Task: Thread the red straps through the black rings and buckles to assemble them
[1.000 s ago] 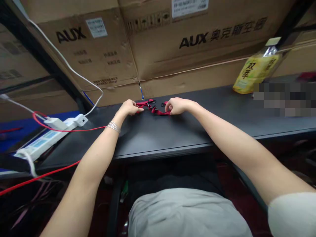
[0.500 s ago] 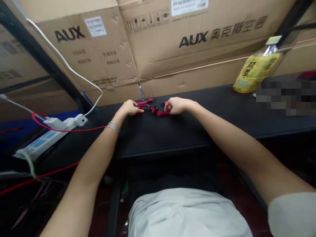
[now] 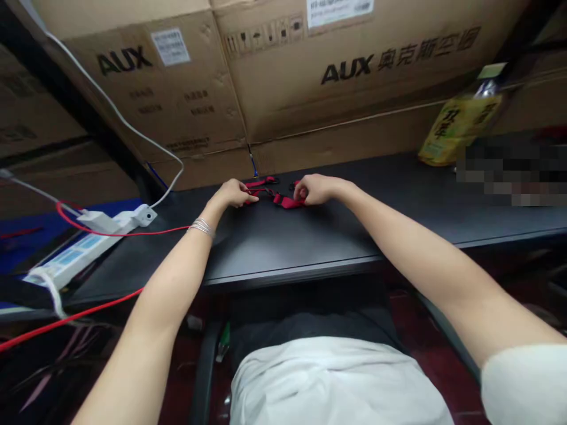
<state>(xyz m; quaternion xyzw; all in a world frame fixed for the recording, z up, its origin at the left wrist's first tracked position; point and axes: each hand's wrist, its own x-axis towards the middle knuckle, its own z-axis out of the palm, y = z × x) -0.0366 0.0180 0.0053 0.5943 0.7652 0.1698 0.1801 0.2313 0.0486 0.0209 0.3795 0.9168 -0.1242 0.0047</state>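
Observation:
A red webbing strap (image 3: 290, 202) with black fittings lies on the black tabletop (image 3: 292, 242) in front of me. Its right part is pinched in my right hand (image 3: 319, 189), whose fingers are curled down. My left hand (image 3: 234, 193) is closed on the strap's left part, thumb pointing right. Between the two hands a dark buckle (image 3: 277, 199) shows on the strap. Just behind, another red length with a black clip (image 3: 273, 180) rests on the table. My fingers partly hide the strap, and small details are blurred.
Large cardboard boxes (image 3: 283, 88) stand along the back edge. At the right is a yellow drink bottle (image 3: 460, 127), beside a blurred-out patch. A white power strip (image 3: 84, 248) with cables lies at the left, and a red cable (image 3: 133, 234) runs towards my left wrist.
The strap's middle looks slightly straighter near the buckle, with my right hand's part a little lower. Both hands stay almost in place. Lighting on the boxes is darker.

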